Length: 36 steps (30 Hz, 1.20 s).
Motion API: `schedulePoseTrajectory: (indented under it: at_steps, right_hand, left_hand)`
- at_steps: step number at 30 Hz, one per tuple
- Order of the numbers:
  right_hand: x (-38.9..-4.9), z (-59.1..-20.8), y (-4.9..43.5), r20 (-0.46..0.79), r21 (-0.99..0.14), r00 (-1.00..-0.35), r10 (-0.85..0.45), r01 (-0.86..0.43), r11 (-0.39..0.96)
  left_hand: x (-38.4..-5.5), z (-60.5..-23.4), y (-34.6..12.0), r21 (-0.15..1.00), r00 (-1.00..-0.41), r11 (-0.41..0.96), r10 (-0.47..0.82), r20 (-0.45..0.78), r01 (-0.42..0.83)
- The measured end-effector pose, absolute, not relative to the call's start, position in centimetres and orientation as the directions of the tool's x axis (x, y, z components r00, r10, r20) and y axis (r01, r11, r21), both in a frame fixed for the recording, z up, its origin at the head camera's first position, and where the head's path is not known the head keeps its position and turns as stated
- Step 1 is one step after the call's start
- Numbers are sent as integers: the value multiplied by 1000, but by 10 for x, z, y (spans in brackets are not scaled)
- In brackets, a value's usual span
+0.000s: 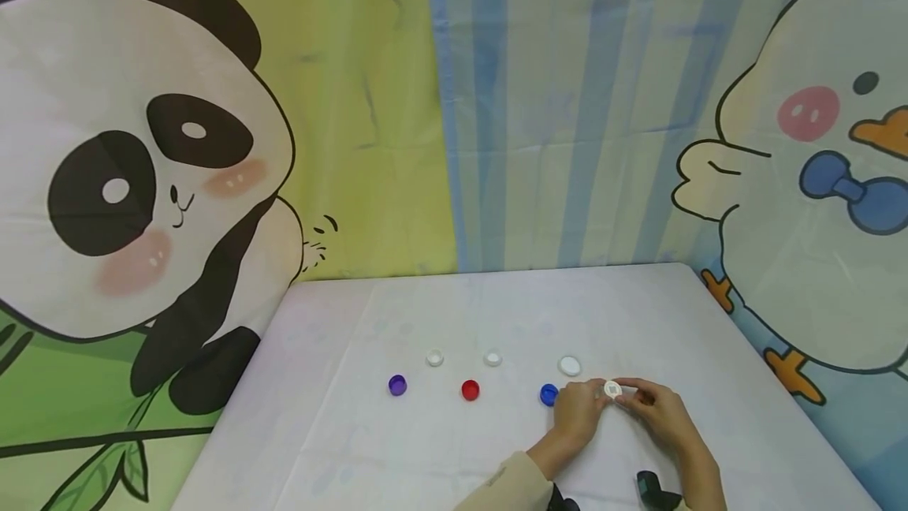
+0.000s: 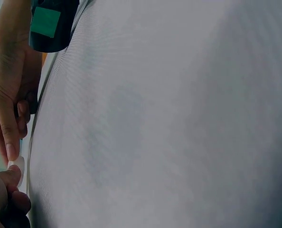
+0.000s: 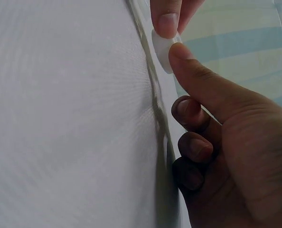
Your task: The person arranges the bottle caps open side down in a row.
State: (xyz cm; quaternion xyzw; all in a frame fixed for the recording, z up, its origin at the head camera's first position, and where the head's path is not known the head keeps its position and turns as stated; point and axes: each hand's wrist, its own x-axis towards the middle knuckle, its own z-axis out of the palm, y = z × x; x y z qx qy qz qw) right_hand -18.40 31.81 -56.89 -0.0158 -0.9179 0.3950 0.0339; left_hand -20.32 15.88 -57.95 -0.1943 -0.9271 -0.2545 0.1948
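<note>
A small round white cap (image 1: 612, 390) is pinched between both hands, just above the table at the right. My left hand (image 1: 578, 412) grips its left side, and my right hand (image 1: 658, 418) grips its right side. In the right wrist view, thumb and finger hold the cap (image 3: 162, 53) by its rim, the other right-hand fingers curled below. The left wrist view catches the cap (image 2: 18, 165) only at its left edge. Close beside my left hand lies a blue cap (image 1: 548, 394), partly covered by that hand. A flat white disc (image 1: 570, 366) lies just behind.
Farther left on the white-covered table (image 1: 369, 448) lie a red cap (image 1: 470, 390) and a purple cap (image 1: 397, 385). Behind them are two small white caps, one near the middle (image 1: 493, 358) and one more to the left (image 1: 434, 358). Printed cloth walls stand around the table.
</note>
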Motion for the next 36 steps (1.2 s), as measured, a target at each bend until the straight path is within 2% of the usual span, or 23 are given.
schedulePoseTrajectory:
  at_steps: [11, 30, 36]
  right_hand:
    - [-188, -570, 317, 21, -680, -999, 48, 21, 733]
    - [-184, -569, 317, -63, -708, -996, 61, 88, 701]
    - [-181, -573, 315, 40, -692, -995, 97, 42, 720]
  left_hand:
    - [-205, -578, 160, 367, -872, 824, 275, 406, 431]
    - [-206, -566, 161, 314, -910, 866, 310, 274, 390]
    - [-204, -551, 148, 321, -904, 857, 317, 288, 403]
